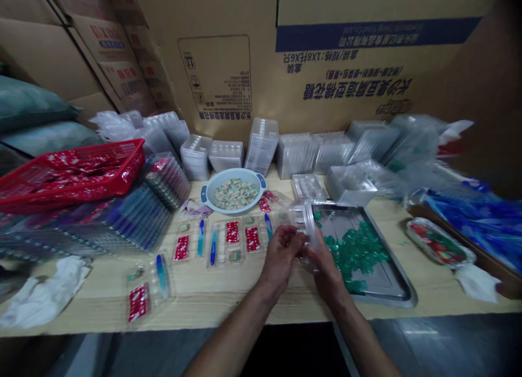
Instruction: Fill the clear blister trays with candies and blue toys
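My left hand (280, 254) and my right hand (324, 257) meet at the middle of the wooden table (98, 295), gripping a transparent plastic blister tray (309, 227) that stands on edge between them. Just beyond my right hand lies a steel tray (391, 273) with a heap of small green pieces (356, 252). To the left of my left hand, several open blister trays (232, 241) hold red packets and blue-handled items. Behind them stands a blue-handled bowl (207, 195) of wrapped sweets (235, 193).
A red plastic basket (71, 173) and filled blister stacks (138, 219) lie on the left. Stacks of transparent trays (297, 155) line the back against cardboard boxes (367, 56). On the right are a foil dish (438, 242) and a box of blue items (468, 219).
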